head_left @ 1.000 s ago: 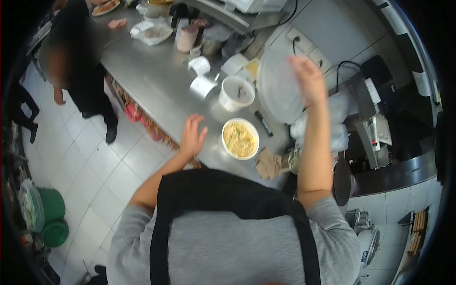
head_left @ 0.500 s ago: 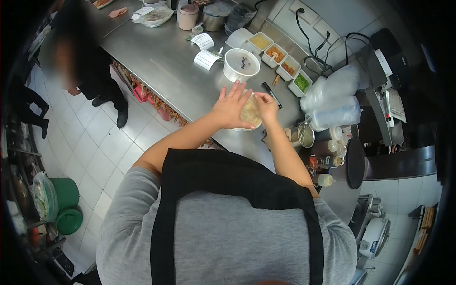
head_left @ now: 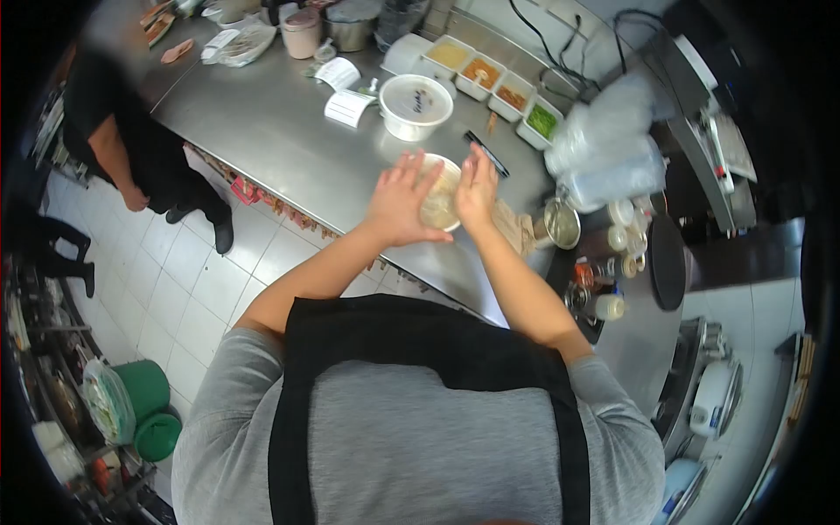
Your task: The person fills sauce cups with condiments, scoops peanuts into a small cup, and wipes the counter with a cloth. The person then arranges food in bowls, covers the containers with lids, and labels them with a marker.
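Note:
A round tub (head_left: 444, 199) with pale contents stands on the steel counter between my hands. It seems to have a clear lid. My left hand (head_left: 404, 203) lies on its left side, fingers spread over the rim and thumb at the near edge. Along the right side, my right hand (head_left: 476, 194) rests with its fingers stretched out, touching or very close to the rim. Just beyond is a lidded white tub (head_left: 416, 107) with dark handwriting on top. A black marker (head_left: 486, 154) lies beyond my right hand.
Printed slips (head_left: 349, 108) lie left of the lidded tub. Small containers of chopped food (head_left: 513, 90) line the wall. Plastic bags (head_left: 608, 166), a metal pitcher (head_left: 561, 225) and squeeze bottles (head_left: 610, 306) stand right. Another person (head_left: 131, 140) stands across the counter at left.
My right hand has gone from bent fingers at the lid's edge to stretched fingers along the side. My left hand stays spread on the tub. The camera view has shifted.

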Motion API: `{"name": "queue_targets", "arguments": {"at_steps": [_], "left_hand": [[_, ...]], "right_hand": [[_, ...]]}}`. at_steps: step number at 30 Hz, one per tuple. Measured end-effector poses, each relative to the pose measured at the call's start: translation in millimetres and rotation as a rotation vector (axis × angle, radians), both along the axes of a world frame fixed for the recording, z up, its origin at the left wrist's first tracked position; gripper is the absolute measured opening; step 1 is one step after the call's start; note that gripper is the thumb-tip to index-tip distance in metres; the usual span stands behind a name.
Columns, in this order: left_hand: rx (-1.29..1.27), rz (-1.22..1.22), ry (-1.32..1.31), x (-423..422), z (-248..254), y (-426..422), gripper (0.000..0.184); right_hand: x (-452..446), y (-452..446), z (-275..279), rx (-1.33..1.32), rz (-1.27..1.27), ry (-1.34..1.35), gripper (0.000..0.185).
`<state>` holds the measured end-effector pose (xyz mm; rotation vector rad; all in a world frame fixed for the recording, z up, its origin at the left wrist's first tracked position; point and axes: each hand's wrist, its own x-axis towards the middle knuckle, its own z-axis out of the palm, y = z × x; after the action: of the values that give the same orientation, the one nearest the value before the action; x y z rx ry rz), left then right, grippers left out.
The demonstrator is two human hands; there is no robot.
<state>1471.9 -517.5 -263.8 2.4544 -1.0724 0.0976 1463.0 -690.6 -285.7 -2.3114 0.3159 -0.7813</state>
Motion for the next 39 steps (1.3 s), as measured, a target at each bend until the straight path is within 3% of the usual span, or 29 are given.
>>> {"name": "queue_targets", "arguments": {"at_steps": [4, 7, 11, 13, 15, 17, 19, 20, 23, 25, 27, 29, 30, 32, 34, 37, 39], "left_hand": [[-0.335, 0.014, 0.058, 3, -16, 0, 0.109], [-0.3, 0.053, -0.066, -1, -23, 10, 0.106], [-0.018, 0.005, -0.308, -11, 23, -28, 0.094], [0.156, 0.055, -0.19, -11, 32, -48, 0.089], [0.373, 0.089, -0.049, -8, 26, -57, 0.089], [0.377, 0.1, -0.094, -3, 13, -59, 0.089], [0.413, 0.107, -0.099, -5, 15, -59, 0.087], [0.43, 0.118, -0.107, -9, 19, -65, 0.086], [0.13, 0.071, -0.299, -37, 19, -89, 0.081], [-0.239, -0.128, -0.392, -93, 48, -122, 0.062], [-0.467, -0.342, -0.383, -157, 76, -153, 0.045], [-0.581, -0.62, -0.145, -218, 82, -183, 0.043], [-0.601, -0.77, 0.101, -245, 89, -196, 0.04], [-0.612, -0.822, 1.051, -285, 67, -228, 0.042], [-0.611, -0.697, 1.494, -308, 56, -263, 0.055], [-0.518, -0.375, 1.83, -317, 29, -317, 0.06], [-0.631, -0.127, 1.777, -316, 9, -357, 0.064]], "right_hand": [[-23, 1, 16, -0.075, -0.049, -0.376, 0.043], [-73, -17, 72, 0.099, -0.033, -0.593, 0.045], [-152, -63, 152, 0.144, -0.034, -0.775, 0.043], [-191, -100, 173, 0.015, -0.025, -0.846, 0.037], [-241, -147, 184, -0.153, -0.17, -0.727, 0.025], [-284, -194, 176, -0.148, -0.263, -0.592, 0.017], [-312, -247, 140, 0.176, -0.343, -0.533, 0.008], [-325, -279, 110, 0.171, -0.376, -0.456, 0.007], [-346, -329, 40, 0.195, -0.595, -0.099, 0.014], [-334, -371, -19, 0.232, -0.603, -0.036, 0.02], [-314, -372, -26, 0.244, -0.608, 0.118, 0.028], [-294, -376, -28, 0.478, -0.584, 0.158, 0.035], [-288, -377, -29, 0.597, -0.569, 0.181, 0.038], [-283, -376, -21, 0.656, -0.534, 0.052, 0.045], [-290, -369, -2, 0.671, -0.443, -0.093, 0.05], [-351, -318, 58, 0.648, -0.264, -0.31, 0.054], [-408, -274, 79, 0.653, -0.212, -0.374, 0.055]]}}
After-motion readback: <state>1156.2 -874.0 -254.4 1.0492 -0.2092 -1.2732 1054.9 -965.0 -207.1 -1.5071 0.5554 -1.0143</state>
